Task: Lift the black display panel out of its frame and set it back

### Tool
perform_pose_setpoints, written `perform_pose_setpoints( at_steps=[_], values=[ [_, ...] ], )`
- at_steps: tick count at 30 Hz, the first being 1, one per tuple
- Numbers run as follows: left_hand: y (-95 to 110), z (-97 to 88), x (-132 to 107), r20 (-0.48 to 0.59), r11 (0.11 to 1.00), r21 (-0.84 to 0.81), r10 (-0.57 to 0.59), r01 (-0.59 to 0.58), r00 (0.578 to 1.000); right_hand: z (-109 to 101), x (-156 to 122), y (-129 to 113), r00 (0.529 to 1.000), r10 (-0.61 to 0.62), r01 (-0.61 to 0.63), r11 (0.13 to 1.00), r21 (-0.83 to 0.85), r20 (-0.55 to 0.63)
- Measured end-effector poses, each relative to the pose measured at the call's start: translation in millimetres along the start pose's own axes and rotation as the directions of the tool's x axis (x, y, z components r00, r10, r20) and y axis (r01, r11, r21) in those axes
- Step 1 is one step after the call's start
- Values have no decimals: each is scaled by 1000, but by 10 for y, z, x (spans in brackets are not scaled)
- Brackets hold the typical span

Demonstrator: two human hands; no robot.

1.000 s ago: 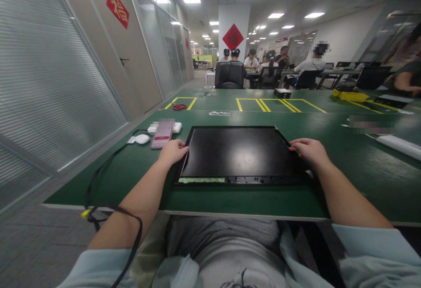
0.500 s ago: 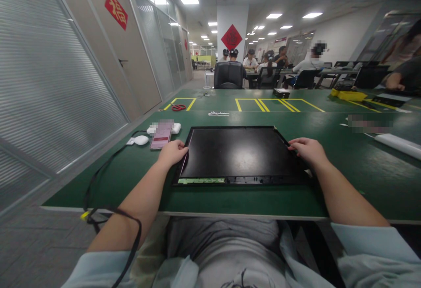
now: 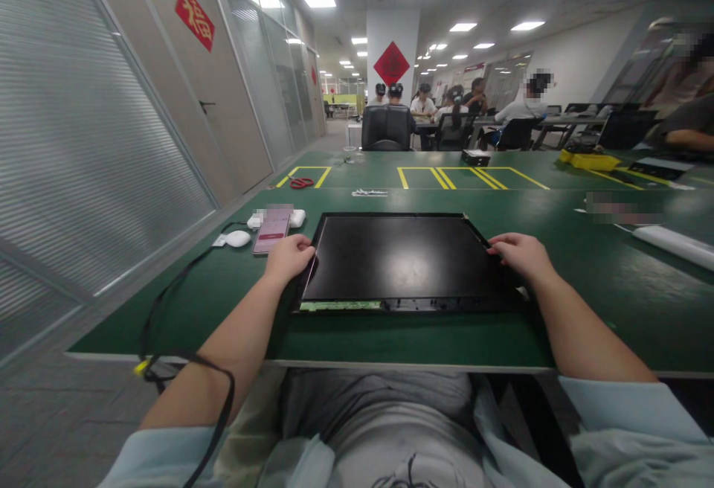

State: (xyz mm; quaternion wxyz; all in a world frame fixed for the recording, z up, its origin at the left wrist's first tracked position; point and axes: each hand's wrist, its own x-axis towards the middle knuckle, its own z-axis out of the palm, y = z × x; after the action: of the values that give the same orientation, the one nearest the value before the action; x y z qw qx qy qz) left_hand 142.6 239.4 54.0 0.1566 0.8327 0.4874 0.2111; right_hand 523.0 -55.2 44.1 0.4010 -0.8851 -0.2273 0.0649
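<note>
Panel: A flat black rectangular display panel is being kept lying flat on a dark green table mat, which is being spread under and all around it.
Left hand: The left hand is being pressed against the panel's left edge with the fingers curled together. Whether that edge is being pinched cannot be told.
Right hand: The right hand is being rested on the panel's right edge, toward its far corner. The fingers are being laid flat and loosely spread, with nothing being clasped.
Left of the panel: A pink slab-shaped phone is being left just beside the far left corner, close to the left hand's knuckles. A white oval plastic puck is being shown further left, and a thin black cable is being trailed from it toward the left forearm.
Beyond the panel: A small heap of white parts and red-handled scissors are being left well apart from the far edge, among yellow tape rectangles.
Right of the panel: A long white tube is being left well apart.
In the way: Short stretches of the panel's left and right edges are being covered by the hands; its face is being left unobstructed.
Surfaces: The panel's face is being shown smooth and faintly glossy, with ceiling light being mirrored dully. A narrow green circuit strip is being exposed along the near edge. The mat is being shown matte and lightly scuffed.
</note>
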Motion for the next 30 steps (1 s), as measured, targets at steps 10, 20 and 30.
perform_pose_setpoints(
  at_steps=[10,20,30],
  values=[
    [-100,159,95,-19,811,-574,-151,112,988,-3,1,-3,1000,6,-6,1000,-15,6],
    [115,11,-10,335,451,-771,-313,449,889,-11,-7,-17,1000,-11,10,999,-42,-14],
    [128,38,33,331,329,-849,-279,414,901,-20,-8,-24,1000,-11,10,998,-59,-6]
  ],
)
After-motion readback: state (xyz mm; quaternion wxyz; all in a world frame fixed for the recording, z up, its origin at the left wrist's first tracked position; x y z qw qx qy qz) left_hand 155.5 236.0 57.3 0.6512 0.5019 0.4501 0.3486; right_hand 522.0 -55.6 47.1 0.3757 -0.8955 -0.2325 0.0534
